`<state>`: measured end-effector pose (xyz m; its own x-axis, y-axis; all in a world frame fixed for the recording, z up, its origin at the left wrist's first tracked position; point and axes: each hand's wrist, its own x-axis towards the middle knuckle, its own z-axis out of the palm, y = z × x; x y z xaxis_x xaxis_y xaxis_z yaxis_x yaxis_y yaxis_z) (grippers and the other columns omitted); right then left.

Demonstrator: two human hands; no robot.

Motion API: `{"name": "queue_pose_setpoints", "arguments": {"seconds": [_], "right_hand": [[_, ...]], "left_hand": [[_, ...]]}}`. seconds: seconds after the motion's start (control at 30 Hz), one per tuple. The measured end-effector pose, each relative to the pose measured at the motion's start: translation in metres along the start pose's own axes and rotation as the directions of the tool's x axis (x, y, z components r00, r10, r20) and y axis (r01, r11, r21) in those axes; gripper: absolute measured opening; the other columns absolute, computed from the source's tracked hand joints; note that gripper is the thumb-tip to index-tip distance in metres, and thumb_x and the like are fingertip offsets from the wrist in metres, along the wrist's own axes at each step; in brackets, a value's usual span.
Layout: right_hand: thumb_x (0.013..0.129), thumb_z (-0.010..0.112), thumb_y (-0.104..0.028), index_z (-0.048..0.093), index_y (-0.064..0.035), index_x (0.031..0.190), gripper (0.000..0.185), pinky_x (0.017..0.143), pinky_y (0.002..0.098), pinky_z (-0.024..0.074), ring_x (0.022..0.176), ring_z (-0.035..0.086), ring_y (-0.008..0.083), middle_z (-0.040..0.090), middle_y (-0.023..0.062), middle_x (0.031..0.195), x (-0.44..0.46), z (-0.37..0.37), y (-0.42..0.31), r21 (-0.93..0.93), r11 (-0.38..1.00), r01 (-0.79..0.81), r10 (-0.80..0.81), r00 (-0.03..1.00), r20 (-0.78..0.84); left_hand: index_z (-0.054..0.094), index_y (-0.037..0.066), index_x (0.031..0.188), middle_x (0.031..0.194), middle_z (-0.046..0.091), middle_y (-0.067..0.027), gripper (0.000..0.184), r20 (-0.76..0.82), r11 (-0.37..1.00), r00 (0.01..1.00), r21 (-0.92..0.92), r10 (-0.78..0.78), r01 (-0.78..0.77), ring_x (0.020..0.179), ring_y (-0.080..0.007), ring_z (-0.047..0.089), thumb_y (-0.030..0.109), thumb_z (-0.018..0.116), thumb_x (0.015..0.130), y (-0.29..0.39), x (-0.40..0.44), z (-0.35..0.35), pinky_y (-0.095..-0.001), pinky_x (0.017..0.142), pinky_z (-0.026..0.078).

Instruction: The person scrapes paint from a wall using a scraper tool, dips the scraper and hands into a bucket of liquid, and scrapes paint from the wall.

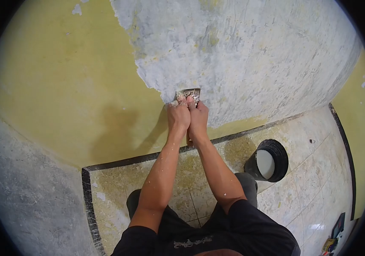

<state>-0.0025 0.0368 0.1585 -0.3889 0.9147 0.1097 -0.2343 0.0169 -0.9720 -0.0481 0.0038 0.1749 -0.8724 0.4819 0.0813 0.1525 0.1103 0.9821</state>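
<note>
Both of my hands are closed together around a scraper point(194, 92), its wide metal blade up against the wall and speckled with pale flakes. My left hand point(178, 116) grips from the left and my right hand point(198, 118) from the right, thumbs side by side near the blade. A bit of brownish handle shows below them, between my wrists. Around the blade the wall is stripped to a patchy white-grey surface point(242, 55). Yellow paint point(67, 81) covers the wall to the left, ending in a ragged edge close to my left hand.
A black bucket point(281, 149) holding whitish liquid stands on the tiled floor point(306, 179) by my right knee. Paint flakes litter the tiles. A dark skirting strip point(148, 158) runs along the wall's foot. Some tools point(334, 237), partly cut off, lie at the lower right.
</note>
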Motion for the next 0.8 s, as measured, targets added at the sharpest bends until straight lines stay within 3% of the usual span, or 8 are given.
{"name": "queue_pose_setpoints", "arguments": {"seconds": [0.07, 0.13, 0.3, 0.5, 0.57, 0.6, 0.73, 0.8], "right_hand": [[0.092, 0.056, -0.026, 0.057, 0.0056, 0.079, 0.034, 0.057, 0.0329, 0.0382, 0.062, 0.042, 0.0138, 0.055, 0.0074, 0.064, 0.006, 0.002, -0.003, 0.103, 0.994, -0.023, 0.023, 1.000, 0.003], [0.093, 0.057, -0.029, 0.057, 0.0011, 0.078, 0.033, 0.057, 0.0264, 0.0375, 0.064, 0.041, 0.0078, 0.054, 0.0003, 0.069, 0.004, 0.001, -0.018, 0.090, 0.996, 0.018, -0.024, 0.998, 0.058], [0.093, 0.055, -0.035, 0.056, 0.0022, 0.078, 0.040, 0.059, 0.0287, 0.0395, 0.064, 0.043, 0.0108, 0.055, 0.0030, 0.069, 0.003, -0.006, 0.034, -0.015, 0.998, 0.059, -0.058, 0.998, 0.014], [0.090, 0.056, -0.033, 0.058, 0.0058, 0.081, 0.039, 0.063, 0.0370, 0.0447, 0.067, 0.059, 0.0227, 0.062, 0.0174, 0.070, -0.036, -0.042, 0.142, -0.367, 0.870, -0.328, 0.366, 0.930, 0.037], [0.090, 0.051, -0.024, 0.055, -0.0004, 0.085, 0.025, 0.053, 0.0357, 0.0460, 0.061, 0.058, 0.0201, 0.060, 0.0128, 0.070, -0.034, -0.068, 0.124, -0.081, 0.724, -0.685, 0.688, 0.709, 0.156], [0.091, 0.048, -0.019, 0.053, -0.0018, 0.088, 0.018, 0.049, 0.0345, 0.0457, 0.057, 0.055, 0.0188, 0.059, 0.0116, 0.071, -0.023, -0.080, 0.137, 0.058, 0.622, -0.781, 0.745, 0.613, 0.263], [0.091, 0.043, -0.010, 0.047, -0.0020, 0.097, 0.011, 0.045, 0.0352, 0.0447, 0.054, 0.050, 0.0192, 0.057, 0.0108, 0.078, -0.021, -0.101, 0.055, 0.380, 0.436, -0.816, 0.782, 0.552, 0.288], [0.090, 0.041, -0.004, 0.042, -0.0009, 0.104, 0.014, 0.047, 0.0343, 0.0466, 0.056, 0.050, 0.0184, 0.056, 0.0110, 0.084, -0.021, -0.117, 0.027, 0.256, 0.713, -0.653, 0.619, 0.757, 0.207]], "left_hand": [[0.062, -0.007, 0.099, 0.099, 0.064, -0.0214, 0.039, -0.019, 0.994, 0.999, 0.097, 0.049, -0.047, 0.090, -0.0261, 0.060, 0.028, 0.046, 0.094, 0.001, 0.009, 0.000, -0.0394, 0.076, 0.045], [0.061, -0.009, 0.097, 0.101, 0.059, -0.0334, 0.044, -0.036, 0.981, 0.988, 0.129, 0.148, -0.142, 0.096, -0.0477, 0.055, 0.031, 0.043, 0.092, 0.018, 0.006, -0.004, -0.0496, 0.082, 0.042], [0.061, -0.010, 0.099, 0.099, 0.059, -0.0335, 0.049, -0.043, 0.954, 0.986, 0.263, 0.163, -0.146, 0.098, -0.0484, 0.055, 0.035, 0.042, 0.092, -0.026, 0.003, 0.003, -0.0486, 0.087, 0.042], [0.064, -0.006, 0.097, 0.095, 0.062, -0.0291, 0.047, 0.252, 0.772, 0.928, 0.633, -0.273, 0.055, 0.095, -0.0455, 0.058, 0.036, 0.044, 0.092, -0.111, -0.025, -0.034, -0.0482, 0.083, 0.045], [0.067, 0.004, 0.094, 0.084, 0.067, -0.0190, 0.031, 0.201, 0.373, 0.975, 0.915, -0.098, -0.151, 0.087, -0.0380, 0.063, 0.031, 0.055, 0.086, -0.085, -0.036, -0.049, -0.0428, 0.079, 0.048], [0.067, 0.006, 0.092, 0.080, 0.067, -0.0162, 0.025, 0.104, 0.549, 0.995, 0.831, 0.000, -0.087, 0.084, -0.0357, 0.063, 0.025, 0.052, 0.087, -0.078, -0.039, -0.052, -0.0417, 0.082, 0.046], [0.062, 0.009, 0.111, 0.121, 0.053, -0.0162, 0.030, 0.024, 0.579, 0.838, 0.711, 0.546, -0.398, 0.115, -0.0291, 0.049, 0.023, 0.053, 0.086, -0.074, -0.044, -0.056, -0.0452, 0.097, 0.034], [0.057, 0.011, 0.123, 0.137, 0.043, -0.0157, 0.040, 0.045, 0.507, 0.796, 0.750, 0.603, -0.426, 0.128, -0.0266, 0.040, 0.024, 0.053, 0.086, -0.063, -0.036, -0.040, -0.0471, 0.103, 0.029]]}}
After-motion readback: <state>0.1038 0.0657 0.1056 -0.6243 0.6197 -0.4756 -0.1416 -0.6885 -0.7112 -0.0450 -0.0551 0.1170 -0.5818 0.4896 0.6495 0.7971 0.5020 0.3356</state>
